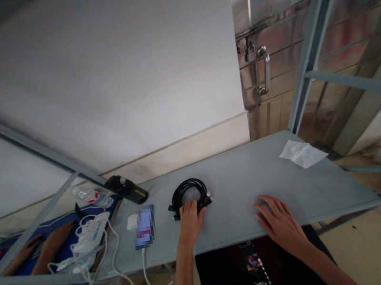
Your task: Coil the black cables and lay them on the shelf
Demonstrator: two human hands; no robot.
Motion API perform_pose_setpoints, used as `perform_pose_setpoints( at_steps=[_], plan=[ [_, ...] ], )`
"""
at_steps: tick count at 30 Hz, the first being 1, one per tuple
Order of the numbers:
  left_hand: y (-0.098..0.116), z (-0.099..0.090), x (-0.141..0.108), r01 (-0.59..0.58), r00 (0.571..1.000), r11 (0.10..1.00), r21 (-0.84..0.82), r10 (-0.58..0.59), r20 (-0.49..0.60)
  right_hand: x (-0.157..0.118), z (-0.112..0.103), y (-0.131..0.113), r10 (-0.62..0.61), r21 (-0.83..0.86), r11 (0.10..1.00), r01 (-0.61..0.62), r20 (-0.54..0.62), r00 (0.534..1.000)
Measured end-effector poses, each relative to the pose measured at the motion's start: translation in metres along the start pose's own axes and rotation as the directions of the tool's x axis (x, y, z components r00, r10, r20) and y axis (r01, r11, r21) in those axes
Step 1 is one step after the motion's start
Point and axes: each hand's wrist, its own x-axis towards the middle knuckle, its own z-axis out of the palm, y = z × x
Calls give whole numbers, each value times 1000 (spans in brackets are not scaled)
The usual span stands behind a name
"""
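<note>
A coiled black cable with plugs at its ends lies on the grey tabletop. My left hand grips the near side of the coil, its fingers curled over the loops and its thumb to the right. What the fingertips do inside the coil is partly hidden. To the right, my right hand rests on the front edge of the table, fingers spread and holding nothing.
Left of the coil lie a phone on a white charging cord and a dark cylindrical object. White paper is at the back right. A power strip and another person's arms are at the left, beyond metal frame bars.
</note>
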Motion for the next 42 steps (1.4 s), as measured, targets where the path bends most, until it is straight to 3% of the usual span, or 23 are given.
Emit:
perform_pose_setpoints(
  at_steps=[4,9,12,15,17,19,24,27,30,33,42],
  plan=[
    [47,9,-4,-39,999,998,-43,39,7,-3,5,4,-4,16,1000,4,-10,1000],
    [135,28,-7,-110,993,985,-136,115,30,-7,6,6,-42,41,998,43,-23,999],
    [186,33,-7,-181,974,928,-325,216,74,-9,2,14,-108,70,992,109,-17,994],
    [210,27,-4,-233,951,851,-471,301,73,-7,-2,32,-135,72,988,136,-25,991],
    [206,19,-1,-253,947,816,-519,320,41,-3,-6,47,-149,60,987,149,-14,989],
    [187,12,1,-275,947,812,-514,321,1,3,-8,60,-170,57,984,168,25,985],
    [101,5,-9,-241,969,890,-387,241,-48,12,-9,71,-165,72,985,159,91,982],
    [46,7,-27,-144,989,931,-334,127,-72,11,-9,69,-134,73,989,127,93,987],
    [10,11,-40,-42,984,947,-319,-16,-177,11,-10,67,-110,61,993,103,114,987],
    [1,13,-42,-21,963,946,-324,-67,-259,12,-12,66,-84,42,996,79,143,986],
    [7,16,-35,-18,954,946,-325,-81,-290,17,-15,63,-33,12,999,31,173,984]
  ],
)
